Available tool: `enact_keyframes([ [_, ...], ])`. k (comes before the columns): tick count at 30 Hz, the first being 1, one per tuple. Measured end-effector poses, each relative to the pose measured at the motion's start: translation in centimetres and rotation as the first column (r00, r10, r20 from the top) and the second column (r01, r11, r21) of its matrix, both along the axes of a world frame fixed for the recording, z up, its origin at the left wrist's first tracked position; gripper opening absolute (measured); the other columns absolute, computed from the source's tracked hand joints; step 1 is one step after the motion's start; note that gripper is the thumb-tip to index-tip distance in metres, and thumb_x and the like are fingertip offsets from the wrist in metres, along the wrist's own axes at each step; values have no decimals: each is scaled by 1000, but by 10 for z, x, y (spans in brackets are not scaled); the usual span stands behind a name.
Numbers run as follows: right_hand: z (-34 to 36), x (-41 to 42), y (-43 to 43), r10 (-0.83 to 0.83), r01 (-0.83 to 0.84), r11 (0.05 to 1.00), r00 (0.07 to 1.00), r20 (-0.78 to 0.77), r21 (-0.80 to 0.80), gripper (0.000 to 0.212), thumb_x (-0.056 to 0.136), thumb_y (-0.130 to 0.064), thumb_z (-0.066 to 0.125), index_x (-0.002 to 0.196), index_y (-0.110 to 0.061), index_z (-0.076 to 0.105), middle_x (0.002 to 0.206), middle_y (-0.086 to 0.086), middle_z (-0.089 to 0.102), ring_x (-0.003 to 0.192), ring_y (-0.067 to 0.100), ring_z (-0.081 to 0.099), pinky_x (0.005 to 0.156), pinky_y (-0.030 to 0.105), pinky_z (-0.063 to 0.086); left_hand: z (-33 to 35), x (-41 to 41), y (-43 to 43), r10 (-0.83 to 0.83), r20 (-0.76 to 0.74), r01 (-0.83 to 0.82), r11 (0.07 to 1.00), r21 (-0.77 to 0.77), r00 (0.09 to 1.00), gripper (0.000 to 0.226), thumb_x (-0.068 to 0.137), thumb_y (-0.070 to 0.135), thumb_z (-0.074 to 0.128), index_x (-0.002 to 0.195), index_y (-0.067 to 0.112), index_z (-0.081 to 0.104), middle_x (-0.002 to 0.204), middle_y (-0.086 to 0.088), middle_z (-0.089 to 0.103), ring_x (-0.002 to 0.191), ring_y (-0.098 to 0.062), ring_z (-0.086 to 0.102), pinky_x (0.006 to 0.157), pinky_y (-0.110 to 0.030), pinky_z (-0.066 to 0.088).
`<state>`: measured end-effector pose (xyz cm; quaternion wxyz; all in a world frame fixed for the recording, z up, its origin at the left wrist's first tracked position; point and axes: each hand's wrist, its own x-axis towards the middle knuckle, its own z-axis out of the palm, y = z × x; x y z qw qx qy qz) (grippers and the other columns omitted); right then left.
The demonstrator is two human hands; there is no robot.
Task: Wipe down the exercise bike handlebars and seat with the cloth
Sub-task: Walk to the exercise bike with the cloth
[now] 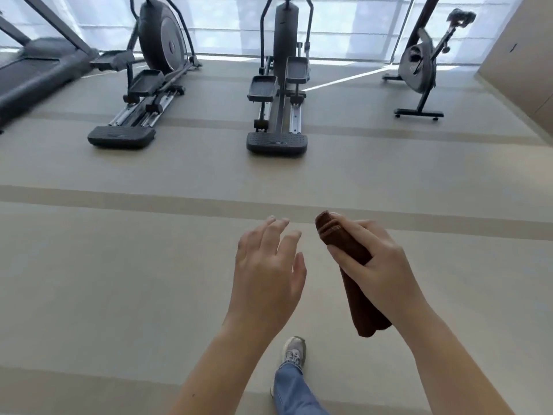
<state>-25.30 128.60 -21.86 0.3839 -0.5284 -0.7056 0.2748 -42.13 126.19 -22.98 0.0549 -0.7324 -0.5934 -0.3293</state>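
Right hand (380,265) gripping a folded brown cloth (353,274), left hand (266,271) beside it — fingers spread, holding nothing, exercise bike (419,67) far off at one o'clock.

Cut by left edge, smeared with blur: treadmill (39,67).
Cropped at top edge: upper handles of left elliptical (158,40) and middle elliptical (284,40).
Small and soft, far right: exercise bike (417,67); handlebars (463,15) indistinct; seat possibly behind dark post (425,16), not discernible.
Midsection under right hand (380,265): cloth (368,310).
Cut at bottom edge: jeans leg (293,390).
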Motion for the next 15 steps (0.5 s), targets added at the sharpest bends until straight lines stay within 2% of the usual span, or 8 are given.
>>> enact_keyframes([
  [6,4,22,118,-97,97,995,994,-42,16,46,81,-26,67,117,-49,51,98,-21,54,92,1,53,78,6,38,7,20,132,-86,18,88,994,-70,996,34,85,25,41,106,9,63,113,-10,62,112,-26,52,97,-40,38],
  [9,7,35,167,-157,157,987,986,-51,11,45,81,-28,66,119,-47,52,97,-21,53,91,5,55,79,14,42,12,31,188,-135,-8,134,989,-69,991,34,86,26,41,106,9,62,114,-9,62,113,-23,48,95,-42,41],
  [15,1,50,244,-234,233,972,972,-21,-35,43,81,-34,63,123,-41,54,102,-14,55,97,10,55,82,22,45,5,52,283,-227,-69,220,971,-90,972,33,86,25,41,107,9,62,115,-10,62,113,-28,54,95,-45,43],
])
